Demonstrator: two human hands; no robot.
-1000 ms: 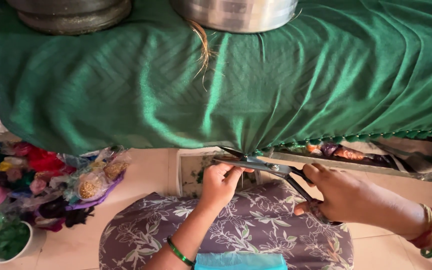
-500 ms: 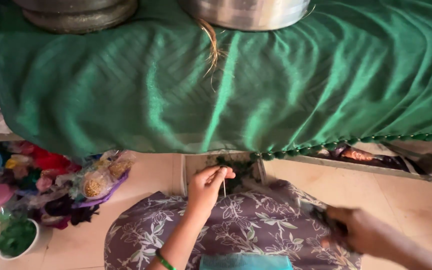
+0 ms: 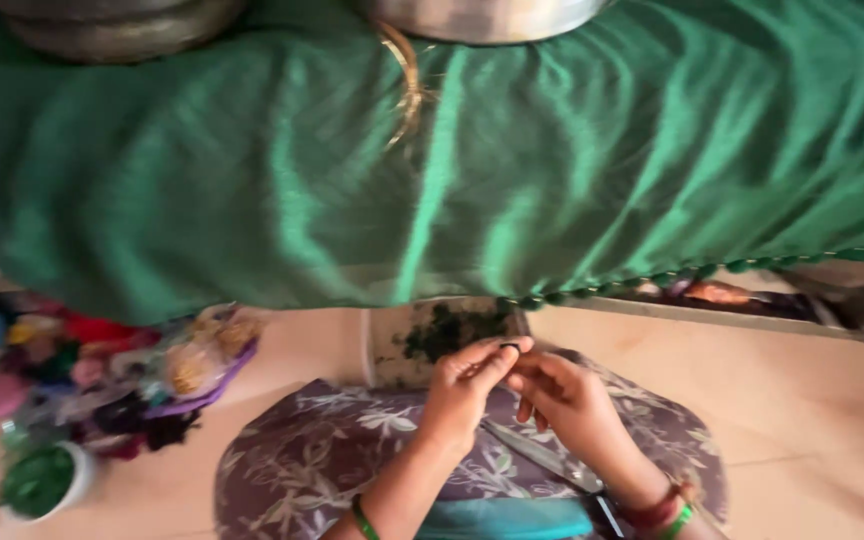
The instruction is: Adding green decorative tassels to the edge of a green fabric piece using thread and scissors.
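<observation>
My left hand (image 3: 464, 392) and my right hand (image 3: 564, 402) meet fingertip to fingertip over my lap. Between them they pinch a small dark piece (image 3: 509, 347), too small to tell whether it is a bead or a thread end. Scissors (image 3: 544, 460) lie on the flowered cloth on my lap (image 3: 302, 470), partly under my right wrist. Just beyond my fingers stands a shallow tray (image 3: 384, 345) holding dark green bits. Above it hangs the beaded lower edge of a large green cloth (image 3: 472, 190).
A heap of coloured threads and packets (image 3: 112, 375) lies on the floor at left, with a white bowl of green material (image 3: 40, 482) near it. Metal vessels (image 3: 482, 15) stand on the green cloth at the top. A long tray (image 3: 732, 300) shows at right.
My right hand has let go of the scissors, which now lie on my lap, and has come in to meet my left hand. Both hands have dropped away from the cloth's edge.
</observation>
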